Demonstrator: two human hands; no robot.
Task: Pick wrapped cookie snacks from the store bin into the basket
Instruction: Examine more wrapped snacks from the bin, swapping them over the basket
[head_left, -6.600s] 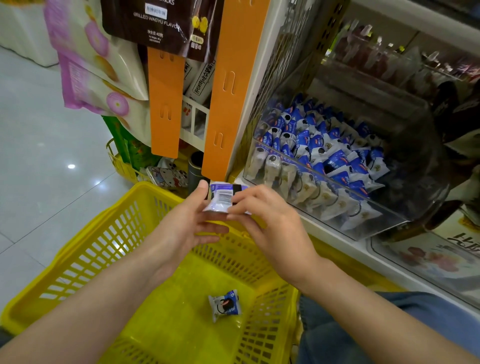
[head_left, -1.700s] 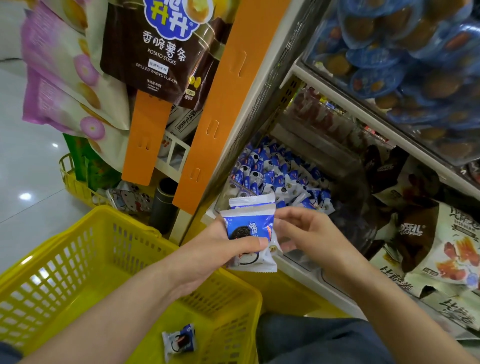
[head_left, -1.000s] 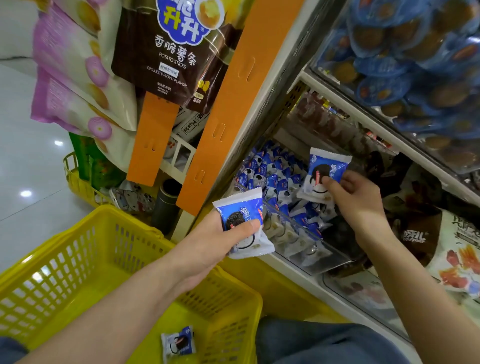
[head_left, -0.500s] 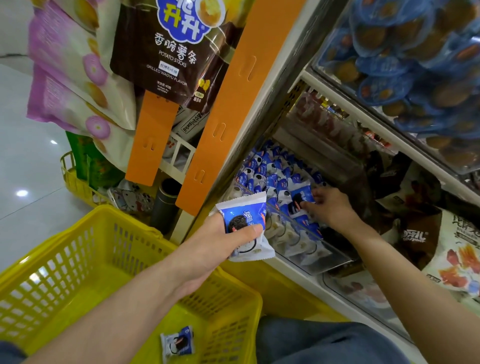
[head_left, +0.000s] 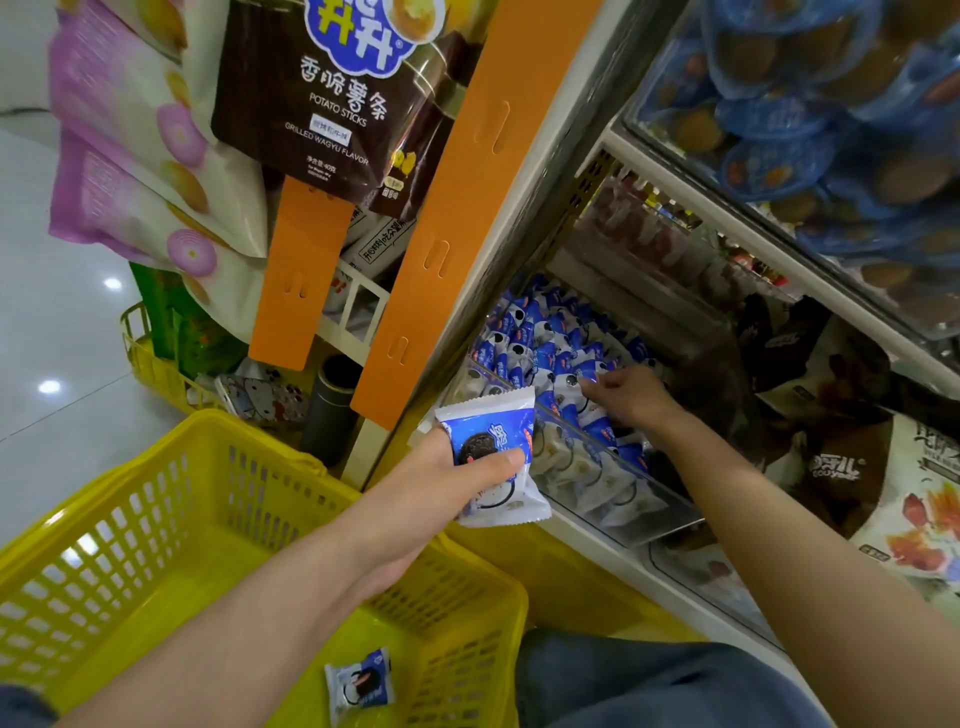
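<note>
My left hand (head_left: 415, 509) grips blue-and-white wrapped cookie snacks (head_left: 493, 431), at least two stacked together, above the far rim of the yellow basket (head_left: 260, 441). One wrapped cookie snack (head_left: 358, 683) lies on the basket floor. My right hand (head_left: 634, 397) reaches into the clear store bin (head_left: 597, 483) on the low shelf. Its thumb and forefinger pinch the edge of a cookie pack (head_left: 592, 371) lying among several others.
Orange display strips (head_left: 441, 234) with hanging snack bags (head_left: 332, 88) stand left of the bin. A shelf of blue-wrapped snacks (head_left: 810, 119) juts out above it. Large snack bags (head_left: 914, 499) lie to the right. A second yellow basket (head_left: 150, 364) sits on the floor beyond.
My right hand, which had held a pack up above the bin, has come down into the bin among the packs. My left hand has stayed in place with its packs.
</note>
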